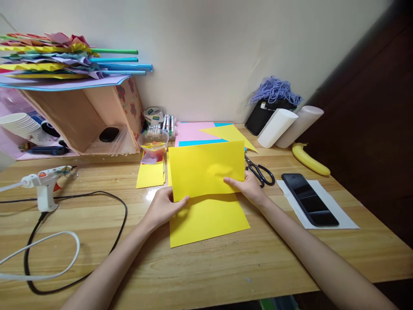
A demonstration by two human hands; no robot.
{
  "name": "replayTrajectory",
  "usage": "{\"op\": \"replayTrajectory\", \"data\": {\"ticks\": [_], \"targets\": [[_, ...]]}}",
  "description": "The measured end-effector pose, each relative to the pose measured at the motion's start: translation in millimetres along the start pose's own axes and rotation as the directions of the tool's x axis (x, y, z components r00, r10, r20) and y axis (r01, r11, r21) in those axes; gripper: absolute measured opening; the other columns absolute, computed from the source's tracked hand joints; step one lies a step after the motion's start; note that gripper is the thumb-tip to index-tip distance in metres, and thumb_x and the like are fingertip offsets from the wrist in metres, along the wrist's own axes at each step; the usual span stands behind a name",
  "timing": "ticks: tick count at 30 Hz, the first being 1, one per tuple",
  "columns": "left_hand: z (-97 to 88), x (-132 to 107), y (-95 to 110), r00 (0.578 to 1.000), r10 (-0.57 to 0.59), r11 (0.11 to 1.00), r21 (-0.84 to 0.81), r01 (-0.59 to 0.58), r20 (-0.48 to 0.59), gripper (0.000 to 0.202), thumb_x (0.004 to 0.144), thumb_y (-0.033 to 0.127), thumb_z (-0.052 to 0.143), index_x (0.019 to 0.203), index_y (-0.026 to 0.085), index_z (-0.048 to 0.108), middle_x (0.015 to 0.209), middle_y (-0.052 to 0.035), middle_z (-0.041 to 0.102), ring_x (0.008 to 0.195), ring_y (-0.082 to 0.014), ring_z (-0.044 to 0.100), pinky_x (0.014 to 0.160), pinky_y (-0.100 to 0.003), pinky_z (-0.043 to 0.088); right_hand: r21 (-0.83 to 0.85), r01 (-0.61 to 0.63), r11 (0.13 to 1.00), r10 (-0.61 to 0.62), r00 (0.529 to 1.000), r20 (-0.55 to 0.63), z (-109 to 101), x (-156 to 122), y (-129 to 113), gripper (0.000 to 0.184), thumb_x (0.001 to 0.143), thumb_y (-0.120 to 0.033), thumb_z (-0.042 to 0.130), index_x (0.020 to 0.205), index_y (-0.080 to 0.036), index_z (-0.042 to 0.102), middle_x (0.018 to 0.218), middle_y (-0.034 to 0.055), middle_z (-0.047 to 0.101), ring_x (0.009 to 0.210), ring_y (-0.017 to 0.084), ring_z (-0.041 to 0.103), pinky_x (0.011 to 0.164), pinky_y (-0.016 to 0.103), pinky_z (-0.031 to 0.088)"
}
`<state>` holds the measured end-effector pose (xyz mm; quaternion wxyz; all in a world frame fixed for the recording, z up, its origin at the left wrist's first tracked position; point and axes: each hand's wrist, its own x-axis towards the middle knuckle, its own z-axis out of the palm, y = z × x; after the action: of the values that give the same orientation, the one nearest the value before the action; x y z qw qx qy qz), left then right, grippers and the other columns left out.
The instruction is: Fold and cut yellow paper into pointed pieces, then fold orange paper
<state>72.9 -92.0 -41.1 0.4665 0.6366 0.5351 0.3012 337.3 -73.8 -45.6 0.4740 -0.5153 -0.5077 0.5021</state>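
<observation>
A large yellow paper sheet [206, 189] lies on the wooden table [226, 267], its far part lifted and folded toward me. My left hand [163, 206] pinches the lower left corner of the lifted flap, thumb on top. My right hand [250, 187] grips the flap's lower right corner, fingers closed on the paper. The lower half of the sheet stays flat on the table between my hands.
Black scissors [261, 172] lie just right of my right hand. A black phone [309, 198] rests on white paper. A banana [309, 159], two white rolls [277, 127], a glue gun [47, 183] with its cable [119, 219], a plastic bowl [153, 142], markers and more coloured paper surround the sheet.
</observation>
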Motion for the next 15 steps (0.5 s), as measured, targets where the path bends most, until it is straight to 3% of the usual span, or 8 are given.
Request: {"op": "replayTrajectory", "data": {"ticks": [4,7,15], "targets": [[2.1,1.4,0.6,0.998,-0.043,0.995,-0.089,0.038,-0.055,0.027,0.066,0.034,0.063,0.081,0.012,0.068,0.081,-0.0076,0.071,0.064,-0.0169,0.064,0.051,-0.021,0.047,0.026,0.047,0.999,-0.045,0.998,-0.054,10.4,-7.3,-4.4,0.037,0.063,-0.035,0.072,0.093,-0.014,0.066,0.1,0.0112,0.068,0.088,0.027,0.065,0.076,0.037,0.054],[1.7,1.3,0.9,0.995,-0.067,0.994,-0.086,0.06,-0.078,0.023,0.066,0.034,0.063,0.072,0.012,0.066,0.071,-0.0064,0.07,0.055,-0.0142,0.062,0.044,-0.019,0.043,0.01,0.034,0.999,-0.034,0.997,-0.075,13.6,-10.4,-6.7,0.036,0.062,-0.035,0.072,0.09,-0.013,0.066,0.098,0.0111,0.068,0.087,0.027,0.066,0.075,0.037,0.055],[-4.6,5.2,1.1,0.975,-0.047,0.999,-0.023,0.043,-0.217,0.022,0.064,0.032,0.063,0.066,0.01,0.062,0.062,-0.0051,0.065,0.051,-0.0125,0.058,0.043,-0.018,0.039,-0.117,0.082,0.99,-0.094,0.991,-0.1,13.7,-7.8,0.2,0.034,0.064,-0.033,0.071,0.094,-0.017,0.065,0.102,0.0084,0.068,0.091,0.024,0.064,0.078,0.034,0.053]]}}
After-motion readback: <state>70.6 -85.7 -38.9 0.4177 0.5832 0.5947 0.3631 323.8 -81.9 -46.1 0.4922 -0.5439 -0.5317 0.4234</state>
